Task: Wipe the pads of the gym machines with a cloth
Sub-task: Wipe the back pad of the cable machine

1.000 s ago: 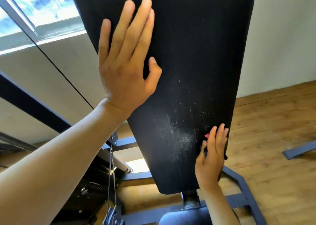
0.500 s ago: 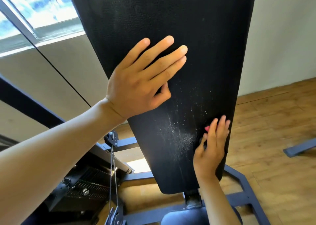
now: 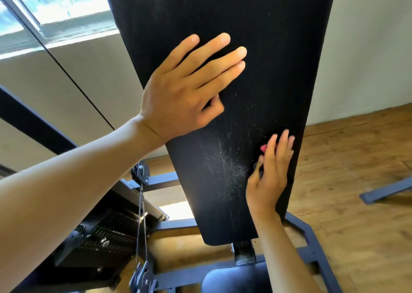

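Black pad: tall black textured back pad (image 3: 256, 54), white specks toward 6 o'clock.
Left hand (image 3: 178, 94): fingers spread flat, steadying pad.
Right hand (image 3: 270, 172): at 4 o'clock, straight fingers pressing dark cloth with red spot (image 3: 263, 148) for wiping.

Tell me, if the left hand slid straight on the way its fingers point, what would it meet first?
Probably nothing but more black pad. The left hand lies flat on it, fingers pointing up and right, and that stretch looks bare until the pad's right edge. The right hand sits lower, out of that line.
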